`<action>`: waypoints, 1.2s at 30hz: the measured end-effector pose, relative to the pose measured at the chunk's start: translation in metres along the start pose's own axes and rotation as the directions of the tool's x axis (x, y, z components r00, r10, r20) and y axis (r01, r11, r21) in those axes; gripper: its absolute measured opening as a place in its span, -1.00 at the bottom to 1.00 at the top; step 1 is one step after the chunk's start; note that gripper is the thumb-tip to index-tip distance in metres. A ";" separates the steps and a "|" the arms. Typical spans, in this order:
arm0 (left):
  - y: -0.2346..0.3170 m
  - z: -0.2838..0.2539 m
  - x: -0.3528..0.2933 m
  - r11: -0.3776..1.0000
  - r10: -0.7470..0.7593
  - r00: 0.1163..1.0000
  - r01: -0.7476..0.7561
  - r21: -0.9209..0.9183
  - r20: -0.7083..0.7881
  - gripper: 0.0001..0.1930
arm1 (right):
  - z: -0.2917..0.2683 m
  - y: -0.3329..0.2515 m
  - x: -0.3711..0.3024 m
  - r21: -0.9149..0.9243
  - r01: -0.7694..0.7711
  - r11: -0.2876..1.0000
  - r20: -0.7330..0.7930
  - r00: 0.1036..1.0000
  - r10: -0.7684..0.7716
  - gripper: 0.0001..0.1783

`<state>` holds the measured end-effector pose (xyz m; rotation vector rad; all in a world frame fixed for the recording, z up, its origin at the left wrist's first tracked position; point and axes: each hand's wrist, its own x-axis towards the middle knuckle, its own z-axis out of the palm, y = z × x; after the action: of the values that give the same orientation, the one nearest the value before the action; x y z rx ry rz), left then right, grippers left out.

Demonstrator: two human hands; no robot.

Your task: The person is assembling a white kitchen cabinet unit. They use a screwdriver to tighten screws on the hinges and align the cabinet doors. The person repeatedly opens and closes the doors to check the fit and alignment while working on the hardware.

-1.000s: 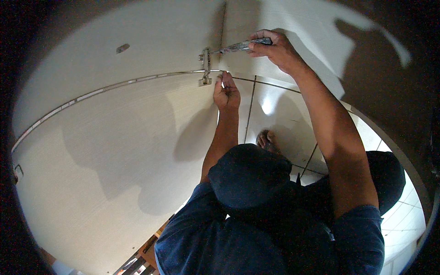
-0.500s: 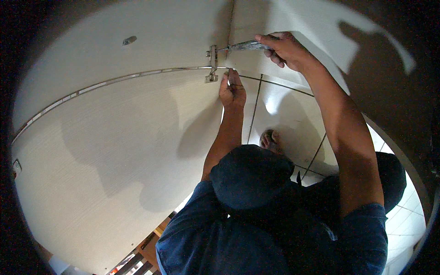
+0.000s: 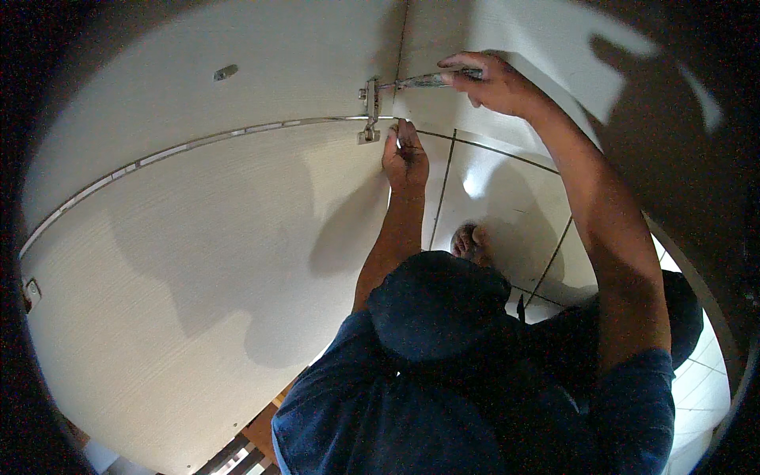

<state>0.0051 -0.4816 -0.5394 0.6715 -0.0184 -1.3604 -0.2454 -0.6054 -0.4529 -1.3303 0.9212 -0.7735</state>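
A metal cabinet hinge (image 3: 370, 111) spans the gap between two cream panels, close to the corner. My right hand (image 3: 500, 85) is around the handle of a screwdriver (image 3: 431, 80), its index finger stretched out above the handle. The screwdriver lies nearly level, its tip at the hinge's upper part. Just below and right of the hinge, my left hand (image 3: 406, 162) has thumb and fingertips closed on the edge of the lower door panel (image 3: 237, 237). Part of its grip is hidden.
Another metal fitting (image 3: 32, 292) sits at the lower panel's far left edge. A small metal plate (image 3: 226, 73) is on the upper panel (image 3: 301, 47). My foot (image 3: 470, 240) rests on the tiled floor (image 3: 507, 190). Brown wooden slats (image 3: 260, 431) show at the bottom left.
My right hand has turned at the screwdriver handle, and its fingers have spread and shifted along it. My left hand stays at the panel edge. The whole view has shifted slightly.
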 end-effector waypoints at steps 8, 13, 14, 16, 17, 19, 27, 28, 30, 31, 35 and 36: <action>0.001 0.009 -0.006 0.999 -0.003 0.994 -0.002 -0.047 -0.111 -0.79 | -0.020 -0.049 0.008 0.058 -0.475 0.878 0.291 0.849 0.441 -0.45; -0.003 0.020 -0.007 0.994 -0.050 0.975 0.028 -0.106 -0.216 -0.75 | -0.020 -0.023 0.010 -0.220 0.027 0.975 0.228 0.973 0.025 -0.61; -0.004 0.021 -0.006 0.994 -0.049 0.974 0.026 -0.106 -0.222 -0.75 | -0.014 -0.017 0.009 -0.269 0.143 0.953 0.161 0.982 -0.102 -0.60; -0.005 0.023 -0.005 0.995 -0.038 0.977 0.019 -0.096 -0.208 -0.75 | -0.015 -0.006 0.008 -0.369 0.251 0.895 0.104 0.968 -0.228 -0.59; -0.002 0.018 -0.008 0.996 -0.015 0.980 -0.003 -0.089 -0.198 -0.75 | -0.011 -0.017 0.006 -0.407 0.258 0.876 0.128 0.966 -0.225 -0.59; -0.002 0.019 -0.010 0.997 0.001 0.984 -0.014 -0.074 -0.178 -0.75 | -0.005 -0.030 0.002 -0.494 0.216 0.842 0.068 0.975 -0.211 -0.61; 0.002 0.012 -0.008 0.996 -0.035 0.987 0.022 -0.081 -0.159 -0.77 | -0.013 -0.046 0.009 -0.429 0.170 0.887 0.118 0.984 -0.132 -0.65; 0.003 0.010 -0.008 0.997 -0.021 0.986 0.009 -0.070 -0.167 -0.77 | -0.014 -0.043 0.008 -0.415 0.193 0.889 0.116 0.981 -0.158 -0.64; -0.001 0.013 -0.007 0.999 -0.002 0.984 -0.007 -0.053 -0.179 -0.76 | -0.017 -0.044 0.004 -0.396 0.231 0.889 0.103 0.973 -0.207 -0.64; -0.002 0.014 -0.006 0.998 -0.001 0.978 -0.010 -0.056 -0.207 -0.76 | -0.014 -0.042 0.003 -0.383 0.215 0.898 0.062 0.976 -0.208 -0.65; -0.003 0.015 -0.005 0.998 0.007 0.973 -0.021 -0.057 -0.231 -0.75 | -0.003 -0.066 0.004 -0.327 -0.187 0.926 0.013 0.979 0.202 -0.66; -0.002 0.014 -0.006 0.998 0.011 0.976 -0.023 -0.055 -0.217 -0.75 | -0.003 -0.075 0.004 -0.320 -0.369 0.873 0.033 0.916 0.399 -0.66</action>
<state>-0.0034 -0.4821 -0.5269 0.7663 0.1892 -1.2603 -0.2427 -0.6183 -0.3788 -1.3771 1.2172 -0.2569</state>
